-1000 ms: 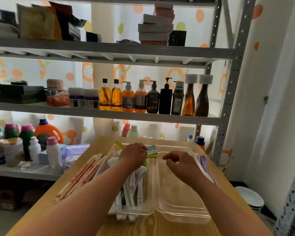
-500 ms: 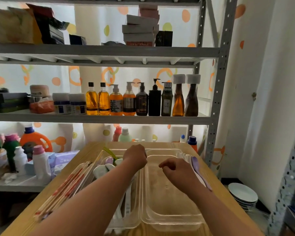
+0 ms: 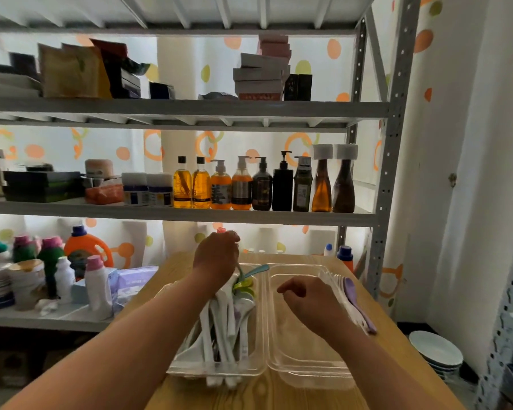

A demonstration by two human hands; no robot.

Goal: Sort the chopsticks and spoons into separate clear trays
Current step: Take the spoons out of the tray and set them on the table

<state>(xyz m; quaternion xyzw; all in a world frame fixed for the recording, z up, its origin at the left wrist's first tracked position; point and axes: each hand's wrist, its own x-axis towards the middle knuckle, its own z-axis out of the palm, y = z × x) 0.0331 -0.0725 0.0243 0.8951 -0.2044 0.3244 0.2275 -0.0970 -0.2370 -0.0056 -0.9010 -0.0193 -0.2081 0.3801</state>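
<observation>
Two clear trays sit side by side on the wooden table. The left tray (image 3: 259, 344) holds several white spoons (image 3: 219, 327), with green spoons (image 3: 244, 287) and a teal spoon (image 3: 258, 269) at its far end. My left hand (image 3: 216, 255) is raised over that far end and pinches a thin spoon handle that runs down to the green spoons. The right tray (image 3: 305, 356) has nothing in it. Above it hovers my right hand (image 3: 305, 300), fingers curled and holding nothing. No chopsticks show; my left forearm covers the table left of the trays.
A purple spoon (image 3: 356, 303) and pale utensils lie along the right tray's right rim. A metal shelf rack (image 3: 382, 202) with bottles stands just behind the table. Detergent bottles (image 3: 83, 250) crowd the low shelf at left. Stacked plates (image 3: 435, 350) lie on the floor at right.
My left hand has lifted from inside the left tray towards its far end, drawing a spoon handle up. The right hand stays over the right tray. The chopsticks left of the trays are out of sight.
</observation>
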